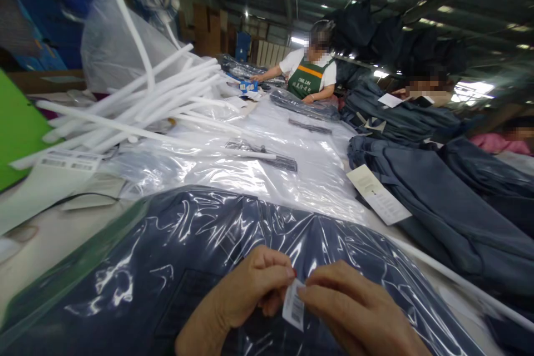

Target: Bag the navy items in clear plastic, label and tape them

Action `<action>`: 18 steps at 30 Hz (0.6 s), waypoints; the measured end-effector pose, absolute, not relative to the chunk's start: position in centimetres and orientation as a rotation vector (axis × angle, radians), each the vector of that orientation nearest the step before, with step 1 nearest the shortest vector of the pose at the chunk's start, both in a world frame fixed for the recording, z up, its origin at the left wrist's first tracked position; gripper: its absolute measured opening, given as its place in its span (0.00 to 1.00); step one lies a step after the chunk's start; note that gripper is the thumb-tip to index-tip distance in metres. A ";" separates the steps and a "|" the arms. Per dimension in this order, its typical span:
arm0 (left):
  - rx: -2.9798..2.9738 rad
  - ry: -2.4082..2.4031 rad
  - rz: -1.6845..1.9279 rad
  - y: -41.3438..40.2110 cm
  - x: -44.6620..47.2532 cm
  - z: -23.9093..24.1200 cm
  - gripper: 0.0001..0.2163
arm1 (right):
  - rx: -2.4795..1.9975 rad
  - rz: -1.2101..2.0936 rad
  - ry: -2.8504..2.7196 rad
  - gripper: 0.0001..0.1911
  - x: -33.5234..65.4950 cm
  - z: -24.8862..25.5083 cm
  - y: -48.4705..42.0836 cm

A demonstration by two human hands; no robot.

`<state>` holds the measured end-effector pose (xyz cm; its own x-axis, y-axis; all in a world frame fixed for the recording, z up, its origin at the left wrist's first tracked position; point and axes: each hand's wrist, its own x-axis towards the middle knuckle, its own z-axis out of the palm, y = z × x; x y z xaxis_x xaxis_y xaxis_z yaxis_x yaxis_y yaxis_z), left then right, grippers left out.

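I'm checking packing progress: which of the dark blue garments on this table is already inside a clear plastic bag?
The folded dark blue garment right under both hands, covered in glossy plastic. The stacked blue garments on the right lie bare, with paper tags.

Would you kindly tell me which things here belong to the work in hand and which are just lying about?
In hand:
left hand
right hand
barcode sticker, pinched between both
bagged navy garment beneath

Lying about:
white plastic rods
empty clear bags
unbagged navy garments
paper tag
green board
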<state>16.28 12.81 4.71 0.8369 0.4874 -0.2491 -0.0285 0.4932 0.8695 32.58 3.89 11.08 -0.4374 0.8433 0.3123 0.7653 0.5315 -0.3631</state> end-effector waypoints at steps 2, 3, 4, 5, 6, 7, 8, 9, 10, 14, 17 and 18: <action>1.003 0.506 0.322 12.8 16.3 4.7 0.12 | -1.303 0.265 -2.376 0.14 32.5 10.7 4.4; 0.988 0.503 0.322 12.8 16.3 4.6 0.12 | -1.284 0.258 -2.409 0.14 32.5 10.5 4.7; 0.969 0.501 0.325 12.8 16.3 4.5 0.13 | -1.267 0.247 -2.441 0.14 32.5 10.3 5.0; 0.945 0.504 0.330 12.8 16.4 4.4 0.13 | -1.247 0.236 -2.463 0.14 32.5 10.2 5.2; 0.927 0.510 0.338 12.9 16.4 4.2 0.14 | -1.223 0.232 -2.476 0.14 32.5 10.1 5.5; 0.918 0.515 0.344 12.9 16.4 4.0 0.15 | -1.205 0.245 -2.478 0.13 32.5 10.1 5.7; 0.918 0.516 0.345 12.9 16.5 3.8 0.17 | -1.203 0.275 -2.475 0.13 32.5 10.1 5.9; 0.925 0.514 0.341 12.9 16.5 3.7 0.18 | -1.205 0.306 -2.469 0.13 32.6 10.2 6.1; 0.937 0.507 0.332 12.9 16.5 3.6 0.19 | -1.203 0.326 -2.463 0.13 32.6 10.2 6.2; 0.987 0.481 0.313 13.0 16.6 3.6 0.21 | -1.125 0.275 -2.394 0.16 32.6 9.9 6.4; 1.007 0.492 0.291 13.1 16.7 3.7 0.21 | -1.064 0.270 -2.317 0.13 32.4 9.7 6.2; 1.010 0.499 0.283 13.1 16.7 3.8 0.21 | -1.056 0.285 -2.307 0.12 32.4 9.8 6.0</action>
